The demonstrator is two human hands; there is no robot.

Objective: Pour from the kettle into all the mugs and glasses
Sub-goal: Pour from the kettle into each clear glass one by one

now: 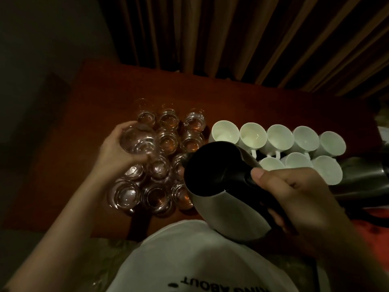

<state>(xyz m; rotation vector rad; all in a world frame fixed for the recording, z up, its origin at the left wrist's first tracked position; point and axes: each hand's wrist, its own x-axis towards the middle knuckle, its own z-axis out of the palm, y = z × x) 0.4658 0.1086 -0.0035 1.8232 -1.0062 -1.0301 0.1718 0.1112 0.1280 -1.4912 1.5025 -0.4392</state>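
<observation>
My right hand [294, 192] grips the black handle of a steel kettle [223, 199] with a black lid, held above the table's near edge, its spout toward the glasses. My left hand [117, 150] holds one clear glass [139, 140] lifted above the group of glasses [155, 194], which stand in rows on the left of the table. Several white mugs [280, 138] stand in two rows on the right, behind the kettle. Some glasses are hidden by the kettle and by my left hand.
The brown wooden table [101, 98] runs back to a striped curtain [252, 39]. A second steel vessel [362, 178] lies at the right edge beside the mugs. My white shirt [189, 260] fills the bottom middle.
</observation>
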